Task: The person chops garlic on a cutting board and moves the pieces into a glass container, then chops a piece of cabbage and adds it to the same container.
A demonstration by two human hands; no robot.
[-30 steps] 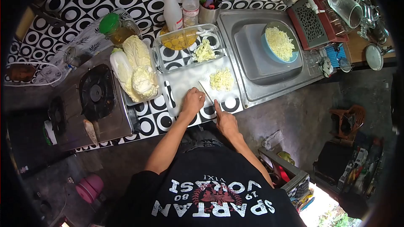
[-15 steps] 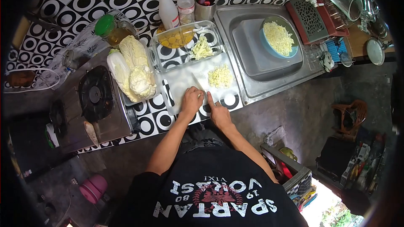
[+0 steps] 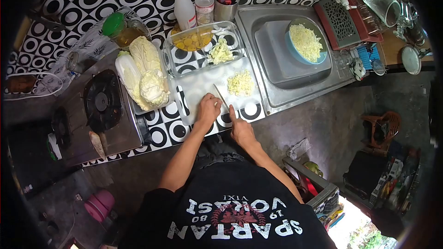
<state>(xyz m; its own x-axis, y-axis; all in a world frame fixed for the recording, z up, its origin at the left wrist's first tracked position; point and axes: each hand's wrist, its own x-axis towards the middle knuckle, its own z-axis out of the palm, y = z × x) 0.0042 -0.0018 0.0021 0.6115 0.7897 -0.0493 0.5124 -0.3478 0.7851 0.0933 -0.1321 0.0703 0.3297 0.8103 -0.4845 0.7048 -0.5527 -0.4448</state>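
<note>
My right hand (image 3: 242,130) grips a kitchen knife (image 3: 221,93), index finger stretched along its back, the blade slanting away to the upper left over a translucent white cutting board (image 3: 194,93). Just left of the blade, my left hand (image 3: 209,109) is closed with bent fingers on the board; what they pinch is hidden. A pile of finely chopped pale vegetable (image 3: 241,83) lies to the blade's right. Behind the board, a clear rectangular container (image 3: 170,68) holds pale cut pieces (image 3: 221,51) and, seen at its back, round yellow-orange slices (image 3: 193,42).
Whole napa cabbages (image 3: 146,74) fill a tray on the left, beside a gas stove (image 3: 74,124). A blue bowl of chopped vegetable (image 3: 305,42) stands over the steel sink (image 3: 267,99) at right. Bottles (image 3: 204,5) and a green-lidded jar (image 3: 121,32) stand behind.
The knife blade has shifted slightly right and turned, with my right hand a little lower. My left hand stays almost in place beside it.
</note>
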